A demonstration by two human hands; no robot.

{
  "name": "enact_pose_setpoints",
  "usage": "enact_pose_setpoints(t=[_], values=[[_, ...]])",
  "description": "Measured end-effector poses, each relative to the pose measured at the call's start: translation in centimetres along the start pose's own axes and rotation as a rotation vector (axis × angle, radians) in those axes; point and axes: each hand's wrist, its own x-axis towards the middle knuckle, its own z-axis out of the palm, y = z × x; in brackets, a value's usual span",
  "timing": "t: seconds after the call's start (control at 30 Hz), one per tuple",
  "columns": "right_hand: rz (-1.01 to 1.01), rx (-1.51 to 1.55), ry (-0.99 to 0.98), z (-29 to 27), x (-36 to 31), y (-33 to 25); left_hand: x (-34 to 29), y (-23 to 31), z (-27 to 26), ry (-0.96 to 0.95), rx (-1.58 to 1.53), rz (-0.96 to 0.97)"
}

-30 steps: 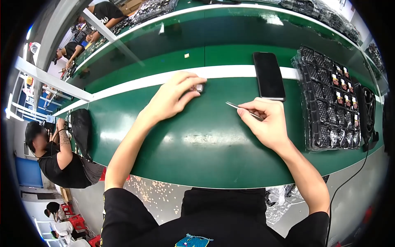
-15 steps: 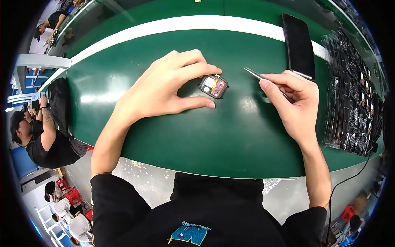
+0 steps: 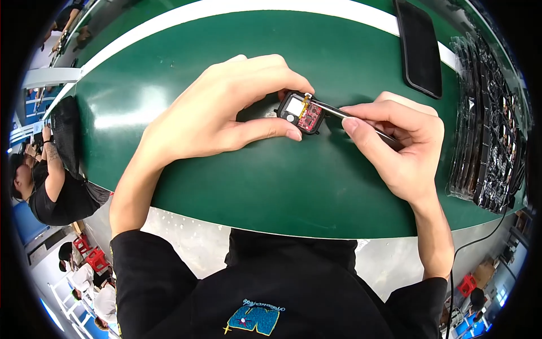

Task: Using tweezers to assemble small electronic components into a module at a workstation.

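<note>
A small black casing [image 3: 300, 117] with an exposed red circuit board, a white block and a yellow flex strip sits on the green table. My left hand [image 3: 217, 116] grips it, index fingertip on its far edge and thumb along the near left side. Pinched between thumb and fingers of my right hand [image 3: 402, 141] are metal tweezers [image 3: 334, 111], pointing left. Their tips reach the top of the yellow strip, close to my left index fingertip; whether they grasp anything is too small to tell.
Stacked black plastic trays [image 3: 485, 121] stand at the right with a black cable [image 3: 480, 243] beside them. A black phone-like slab [image 3: 419, 51] lies at the back right, by a white strip [image 3: 271, 8]. Another person [image 3: 48, 186] sits at the far left beside a black bag [image 3: 68, 133].
My right hand has brought the tweezers left onto the casing's upper edge. The left fingers have closed in on the casing, which is slightly turned. The whole view has shifted a little.
</note>
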Motion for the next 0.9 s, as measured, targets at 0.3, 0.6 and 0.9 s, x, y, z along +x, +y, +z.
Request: enact_pose_setpoints(t=[0.3,0.6,0.9], values=[[-0.109,-0.137,-0.008,0.72,0.19,0.19,0.36,-0.43,0.25,-0.003,-0.011,0.042],[-0.14,-0.175,0.002,1.04,0.36,0.3,0.28,-0.7,0.25,0.0,-0.013,0.055],[-0.113,-0.149,0.029,1.17,0.2,0.06,0.37,-0.39,-0.06,-0.022,-0.022,-0.005]])
